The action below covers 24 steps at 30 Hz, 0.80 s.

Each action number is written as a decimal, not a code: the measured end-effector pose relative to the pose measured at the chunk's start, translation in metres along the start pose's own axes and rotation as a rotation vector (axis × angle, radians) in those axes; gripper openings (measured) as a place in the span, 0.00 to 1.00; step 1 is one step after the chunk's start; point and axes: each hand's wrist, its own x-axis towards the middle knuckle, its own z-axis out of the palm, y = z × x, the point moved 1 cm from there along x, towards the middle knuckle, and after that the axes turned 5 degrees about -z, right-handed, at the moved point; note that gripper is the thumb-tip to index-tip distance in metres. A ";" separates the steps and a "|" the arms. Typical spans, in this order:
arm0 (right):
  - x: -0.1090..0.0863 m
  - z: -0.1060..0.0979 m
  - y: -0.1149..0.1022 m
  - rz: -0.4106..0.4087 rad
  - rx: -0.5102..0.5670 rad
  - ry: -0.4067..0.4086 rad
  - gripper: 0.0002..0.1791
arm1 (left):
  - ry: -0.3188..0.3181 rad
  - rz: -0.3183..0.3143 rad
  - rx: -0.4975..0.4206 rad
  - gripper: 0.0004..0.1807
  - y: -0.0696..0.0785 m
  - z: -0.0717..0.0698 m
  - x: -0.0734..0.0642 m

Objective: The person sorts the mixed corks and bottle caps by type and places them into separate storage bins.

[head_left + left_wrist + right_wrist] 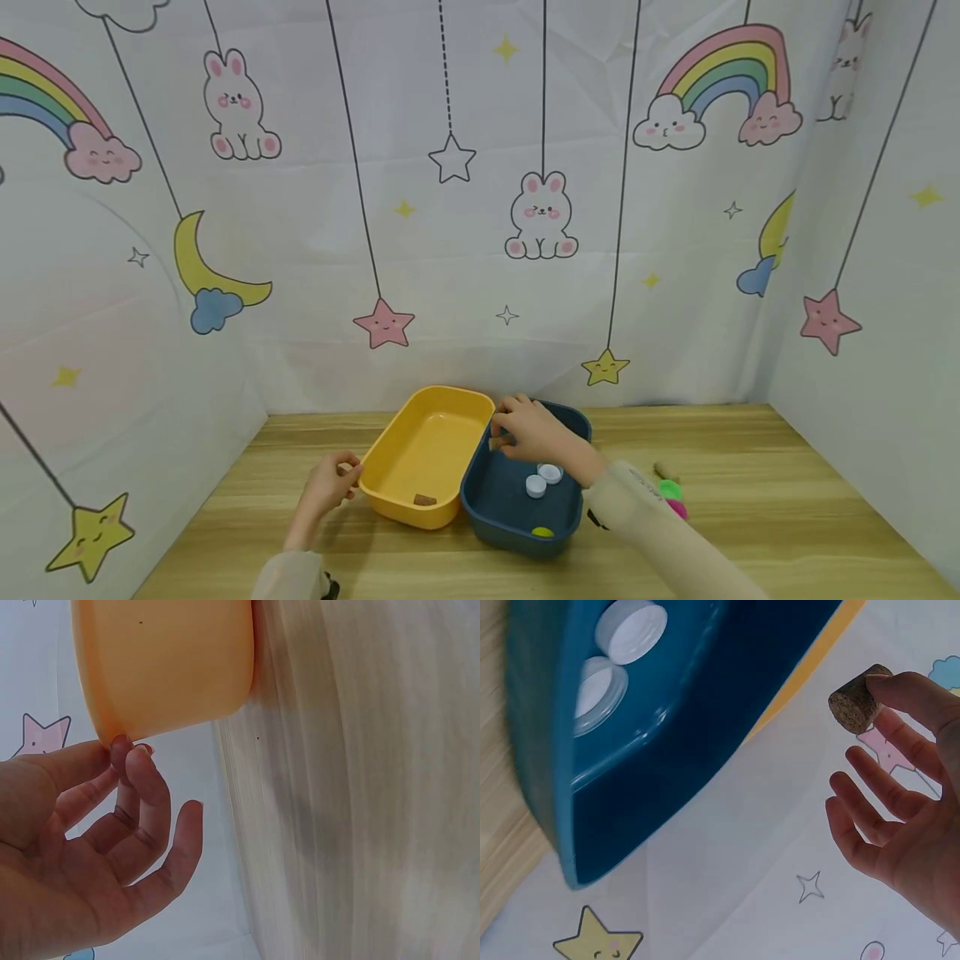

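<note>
Between thumb and forefinger my right hand (534, 429) pinches a cork (857, 699), held above the dark blue bin (498, 527) near its left side. My left hand (330, 483) pinches the rim of the yellow bin (169, 667) at its left edge, the other fingers loosely bent. Another cork (424, 500) lies at the near end inside the yellow bin. In the blue bin are two white bottle caps, one cap (536, 486) beside the other cap (550, 473), and a yellow round piece (542, 532) at the near end.
The two bins stand side by side on a wooden table (750, 500). Right of the blue bin lie a brown piece (665, 472), a green disc (670, 490) and a pink disc (678, 508), partly behind the right sleeve. Printed white cloth (465, 275) walls the back and sides.
</note>
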 end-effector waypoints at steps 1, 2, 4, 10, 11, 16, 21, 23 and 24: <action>0.003 0.000 -0.002 0.002 0.004 -0.004 0.04 | -0.001 -0.001 0.002 0.07 0.000 0.000 0.000; 0.006 0.000 -0.005 0.004 0.007 -0.005 0.04 | -0.002 0.000 0.006 0.07 0.000 0.000 0.000; 0.012 0.001 -0.009 0.009 0.013 -0.012 0.05 | -0.002 -0.001 0.007 0.07 0.000 -0.001 0.000; 0.029 0.004 -0.021 0.031 0.014 -0.052 0.05 | 0.002 0.003 0.006 0.07 0.001 0.000 -0.001; 0.032 0.005 -0.023 0.031 0.011 -0.057 0.04 | 0.002 0.003 0.006 0.07 0.001 0.000 -0.001; 0.043 0.009 -0.030 0.004 -0.033 -0.054 0.04 | -0.002 0.002 0.008 0.07 0.002 0.000 -0.003; 0.051 0.014 -0.035 -0.010 -0.061 -0.045 0.05 | 0.000 -0.004 0.008 0.07 0.004 0.000 -0.004; 0.052 0.016 -0.037 -0.007 -0.059 -0.046 0.06 | 0.001 -0.007 0.006 0.07 0.003 0.000 -0.004; 0.053 0.017 -0.038 -0.005 -0.061 -0.044 0.06 | 0.002 -0.008 0.004 0.07 0.003 0.000 -0.004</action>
